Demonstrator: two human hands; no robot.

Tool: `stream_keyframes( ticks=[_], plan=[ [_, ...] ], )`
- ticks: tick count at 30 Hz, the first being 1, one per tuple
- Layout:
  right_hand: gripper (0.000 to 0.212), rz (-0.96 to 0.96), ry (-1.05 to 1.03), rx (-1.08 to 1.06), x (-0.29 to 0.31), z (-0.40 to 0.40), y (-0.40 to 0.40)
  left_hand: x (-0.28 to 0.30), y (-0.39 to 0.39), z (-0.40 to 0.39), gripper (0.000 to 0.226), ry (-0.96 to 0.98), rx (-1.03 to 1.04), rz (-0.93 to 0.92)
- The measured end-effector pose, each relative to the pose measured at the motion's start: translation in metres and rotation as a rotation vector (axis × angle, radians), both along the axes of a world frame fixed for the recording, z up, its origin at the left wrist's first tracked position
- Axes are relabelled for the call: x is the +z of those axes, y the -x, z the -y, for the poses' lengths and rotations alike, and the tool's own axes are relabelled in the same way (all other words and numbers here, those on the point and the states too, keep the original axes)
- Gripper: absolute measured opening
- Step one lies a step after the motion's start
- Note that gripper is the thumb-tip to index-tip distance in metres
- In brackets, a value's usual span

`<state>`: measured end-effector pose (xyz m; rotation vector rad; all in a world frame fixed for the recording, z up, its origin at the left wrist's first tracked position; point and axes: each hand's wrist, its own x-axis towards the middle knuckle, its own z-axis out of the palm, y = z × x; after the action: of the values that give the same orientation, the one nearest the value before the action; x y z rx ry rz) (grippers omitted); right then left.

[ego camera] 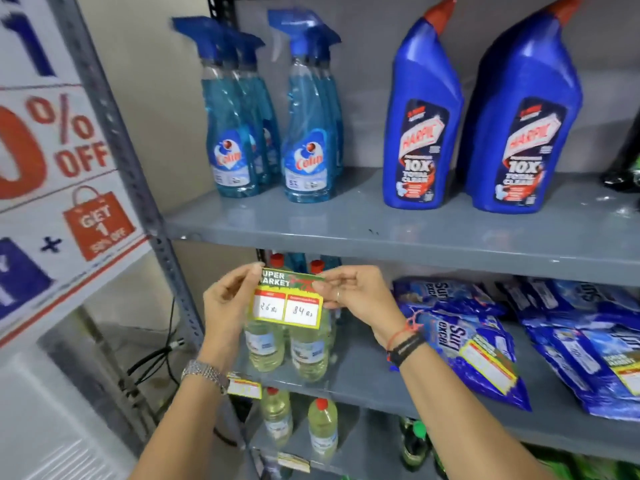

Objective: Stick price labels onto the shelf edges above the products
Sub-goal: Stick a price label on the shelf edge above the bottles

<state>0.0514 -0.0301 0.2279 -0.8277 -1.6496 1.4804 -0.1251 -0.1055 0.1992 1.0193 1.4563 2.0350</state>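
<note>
Holding a price label (288,296) by its top corners: left hand (227,303) and right hand (356,293) both pinching. Hovering just below the grey shelf edge (398,252), before pale liquid bottles (287,344).

Two bare forearms reach in from the bottom edge, with no sleeves in view. The left wrist carries a silver metal watch (204,371) with a linked bracelet band; its dial is turned away from the camera. The right wrist wears a thin red thread (408,327) tied with a loose knotted end, and just below it a black band (407,349), possibly two stacked, though the blur makes that hard to tell. A slim ring (337,294) sits on one finger of the right hand (349,292). The left hand (225,303) shows no rings.
</note>
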Motion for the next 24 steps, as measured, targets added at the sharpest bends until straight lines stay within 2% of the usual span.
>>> stream_keyframes(
  ticks=[5, 10, 12, 18, 22, 24],
  plan=[
    [0.021, 0.068, -0.211, -0.103, 0.035, 0.005, 0.064, 0.033, 0.062, 0.0, 0.008, -0.034, 0.088, -0.127],
    [0.013, 0.208, -0.423, -0.31, 0.044, 0.005, 0.097, 0.039, 0.096, -0.017, 0.015, 0.015, 0.109, -0.219],
    [0.011, 0.224, -0.454, -0.362, 0.043, 0.006, 0.103, 0.038, 0.104, -0.021, 0.004, 0.03, 0.092, -0.225],
    [0.008, 0.24, -0.476, -0.439, 0.041, 0.008, 0.108, 0.036, 0.11, -0.024, 0.002, 0.009, 0.081, -0.25],
    [0.009, 0.235, -0.487, -0.482, 0.042, 0.01, 0.112, 0.041, 0.106, -0.02, 0.011, 0.007, 0.164, -0.298],
    [0.014, 0.345, -0.583, -0.531, 0.041, 0.012, 0.114, 0.045, 0.105, -0.018, 0.014, 0.025, 0.226, -0.364]
  ],
)
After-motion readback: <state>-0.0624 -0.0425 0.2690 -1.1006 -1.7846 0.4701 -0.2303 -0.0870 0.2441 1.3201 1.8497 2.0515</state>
